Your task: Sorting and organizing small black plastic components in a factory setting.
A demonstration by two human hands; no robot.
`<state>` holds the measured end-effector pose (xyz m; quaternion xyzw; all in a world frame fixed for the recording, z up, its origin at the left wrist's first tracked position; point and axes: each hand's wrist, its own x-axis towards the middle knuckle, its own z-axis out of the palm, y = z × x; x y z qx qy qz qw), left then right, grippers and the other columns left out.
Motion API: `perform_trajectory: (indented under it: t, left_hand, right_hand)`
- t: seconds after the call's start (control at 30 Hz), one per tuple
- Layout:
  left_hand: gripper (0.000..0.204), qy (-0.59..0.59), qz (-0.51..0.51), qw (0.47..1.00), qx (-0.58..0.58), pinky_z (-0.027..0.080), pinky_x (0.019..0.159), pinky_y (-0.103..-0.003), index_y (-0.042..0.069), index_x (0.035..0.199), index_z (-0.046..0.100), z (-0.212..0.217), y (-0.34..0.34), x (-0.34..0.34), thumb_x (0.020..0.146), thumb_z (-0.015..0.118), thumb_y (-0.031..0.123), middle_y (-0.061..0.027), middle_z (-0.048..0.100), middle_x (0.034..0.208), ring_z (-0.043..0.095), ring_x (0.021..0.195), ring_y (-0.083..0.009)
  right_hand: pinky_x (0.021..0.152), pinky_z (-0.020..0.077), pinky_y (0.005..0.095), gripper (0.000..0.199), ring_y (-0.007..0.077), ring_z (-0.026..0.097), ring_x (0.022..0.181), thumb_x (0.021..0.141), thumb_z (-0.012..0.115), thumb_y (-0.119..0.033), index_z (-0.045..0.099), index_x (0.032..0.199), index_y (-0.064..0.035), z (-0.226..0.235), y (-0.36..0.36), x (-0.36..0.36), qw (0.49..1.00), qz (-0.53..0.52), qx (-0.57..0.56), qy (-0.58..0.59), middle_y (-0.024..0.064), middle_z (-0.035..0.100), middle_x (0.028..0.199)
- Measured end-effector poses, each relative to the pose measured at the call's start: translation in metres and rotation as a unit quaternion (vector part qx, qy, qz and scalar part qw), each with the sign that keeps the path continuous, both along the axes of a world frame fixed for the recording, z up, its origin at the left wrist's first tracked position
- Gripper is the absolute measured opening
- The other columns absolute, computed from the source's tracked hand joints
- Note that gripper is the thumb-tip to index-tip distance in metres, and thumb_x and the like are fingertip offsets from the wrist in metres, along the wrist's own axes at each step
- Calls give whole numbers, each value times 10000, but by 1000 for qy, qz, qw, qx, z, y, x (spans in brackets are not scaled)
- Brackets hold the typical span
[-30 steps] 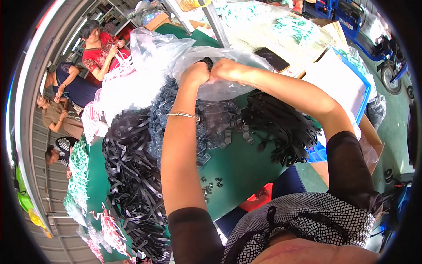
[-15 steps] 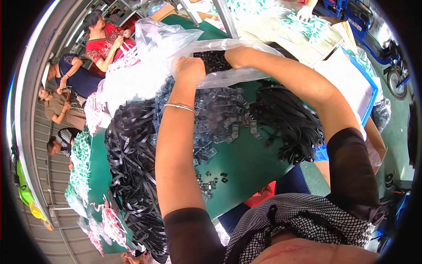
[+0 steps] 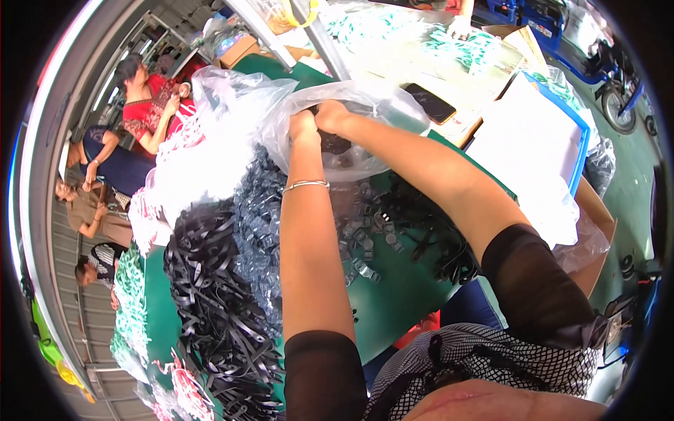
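A clear plastic bag (image 3: 375, 167) with a wide mouth and small dark pieces (image 3: 335, 143) inside stands at the far middle of the green table. My left hand (image 3: 304, 128) is closed on the left side of its rim. Right beside it, my right hand (image 3: 331, 116) is also closed at the rim, its fingertips partly hidden. Below the bag, small clear-wrapped pieces (image 3: 364, 242) lie loose on the tabletop. Left of my left forearm runs a heap of bluish wrapped pieces (image 3: 260, 231), and further left a long pile of black straps (image 3: 210, 281).
More black straps (image 3: 453, 259) lie under my right forearm. A black phone (image 3: 430, 103) rests beyond the bag. At the right is a blue-edged tray (image 3: 584, 140) with white sheets. People work along the left (image 3: 151, 105); another person's hand (image 3: 460, 27) is at the far side.
My right hand has moved left across the bag's mouth to beside my left hand. The mouth looks rounder, and the view has shifted, uncovering the phone.
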<state>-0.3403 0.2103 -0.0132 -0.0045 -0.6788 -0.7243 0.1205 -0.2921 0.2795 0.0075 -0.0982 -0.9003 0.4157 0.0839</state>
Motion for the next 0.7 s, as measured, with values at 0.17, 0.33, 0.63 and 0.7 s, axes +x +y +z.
perform_trajectory:
  t: [0.17,0.33,0.63,0.7]
  left_hand:
    - [311,-70,2,910,-408,464,713,-341,-51,960,602,-18,-24,-15,689,498,58,-174,622,892,593,806,-276]
    - [316,6,52,968,-244,454,755,-333,-59,979,581,-25,-29,-17,702,489,63,-173,598,995,574,873,-261]
    - [335,-88,-28,874,-477,456,743,-339,-61,1004,581,-13,-33,-19,747,448,107,-204,596,1016,584,902,-269]
    - [326,-62,-20,890,-451,457,723,-343,-50,995,589,-24,-28,-22,758,442,117,-200,601,1004,592,874,-264]
  right_hand:
    - [965,345,390,420,355,425,1157,766,533,-225,559,1093,37,6,-1,14,992,55,76,-87,217,495,1203]
    - [937,370,372,362,341,488,1098,771,512,-207,591,1024,40,2,-14,1,994,-11,109,-27,231,548,1107]
    - [993,298,367,368,326,441,1157,763,483,-207,602,1026,21,-14,-13,-8,997,-32,58,28,209,547,1139]
    - [997,289,368,376,332,438,1158,759,482,-196,594,1042,23,-27,-8,-11,994,-5,107,29,207,554,1129]
